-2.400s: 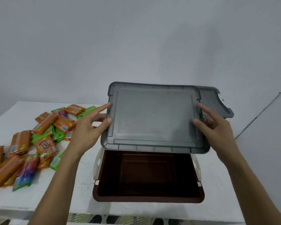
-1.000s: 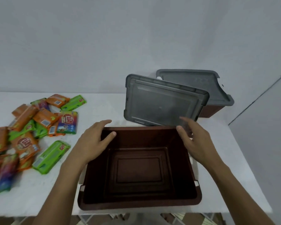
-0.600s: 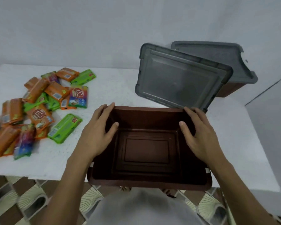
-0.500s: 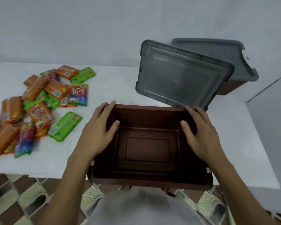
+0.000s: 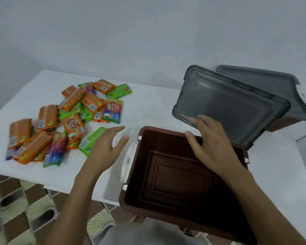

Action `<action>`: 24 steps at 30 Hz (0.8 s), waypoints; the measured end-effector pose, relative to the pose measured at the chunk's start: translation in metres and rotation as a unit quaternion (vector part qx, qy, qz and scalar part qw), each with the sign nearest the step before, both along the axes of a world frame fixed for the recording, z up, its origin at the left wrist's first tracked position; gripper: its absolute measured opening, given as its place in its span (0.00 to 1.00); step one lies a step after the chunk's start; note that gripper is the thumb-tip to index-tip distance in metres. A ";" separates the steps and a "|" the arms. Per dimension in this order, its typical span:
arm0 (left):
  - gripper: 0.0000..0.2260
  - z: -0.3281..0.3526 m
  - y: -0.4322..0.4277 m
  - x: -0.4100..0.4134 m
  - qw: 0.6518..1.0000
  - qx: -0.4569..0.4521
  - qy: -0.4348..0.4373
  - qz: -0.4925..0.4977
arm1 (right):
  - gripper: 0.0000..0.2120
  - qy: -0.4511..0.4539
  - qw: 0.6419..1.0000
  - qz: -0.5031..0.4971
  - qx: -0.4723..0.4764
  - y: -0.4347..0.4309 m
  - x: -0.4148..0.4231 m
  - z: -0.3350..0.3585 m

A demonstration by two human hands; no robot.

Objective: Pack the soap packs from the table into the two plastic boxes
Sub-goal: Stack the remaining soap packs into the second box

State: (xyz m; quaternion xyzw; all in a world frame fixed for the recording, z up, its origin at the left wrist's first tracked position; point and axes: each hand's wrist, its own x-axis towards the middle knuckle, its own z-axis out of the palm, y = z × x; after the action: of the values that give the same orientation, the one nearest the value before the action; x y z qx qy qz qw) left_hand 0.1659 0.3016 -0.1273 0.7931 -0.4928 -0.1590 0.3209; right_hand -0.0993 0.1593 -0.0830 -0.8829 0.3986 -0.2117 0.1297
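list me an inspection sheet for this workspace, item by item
surface: white table; open box overhangs its near edge
job's things: soap packs piled at left, none packed; open box empty; loose lid leaning on second box, which is lidded
clutter: nothing seen
hands: left hand open, above the table beside a green pack; right hand holds the open box's far rim, thumb inside
cables: nothing seen
surroundings: grey wall, patterned floor
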 end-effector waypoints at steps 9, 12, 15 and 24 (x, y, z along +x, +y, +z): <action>0.29 -0.035 0.027 0.093 0.971 0.159 -0.180 0.004 | 0.24 0.169 0.948 0.241 0.120 -0.036 0.213 -0.015; 0.36 -0.041 0.023 0.104 0.957 0.190 -0.216 -0.019 | 0.29 0.256 0.913 0.284 0.143 -0.040 0.271 -0.032; 0.37 -0.045 0.019 0.108 0.949 0.199 -0.241 -0.031 | 0.33 0.347 0.884 0.286 0.128 -0.043 0.304 -0.049; 0.34 -0.054 0.017 0.106 0.954 0.174 -0.245 -0.011 | 0.24 0.293 0.907 0.268 0.138 -0.051 0.314 -0.063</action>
State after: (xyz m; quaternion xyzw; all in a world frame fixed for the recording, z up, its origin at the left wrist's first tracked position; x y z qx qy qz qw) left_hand 0.2716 0.3186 -0.1808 0.8455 -0.5300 -0.0468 0.0461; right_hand 0.2146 0.1081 -0.1456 -0.9521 0.1923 0.1562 0.1792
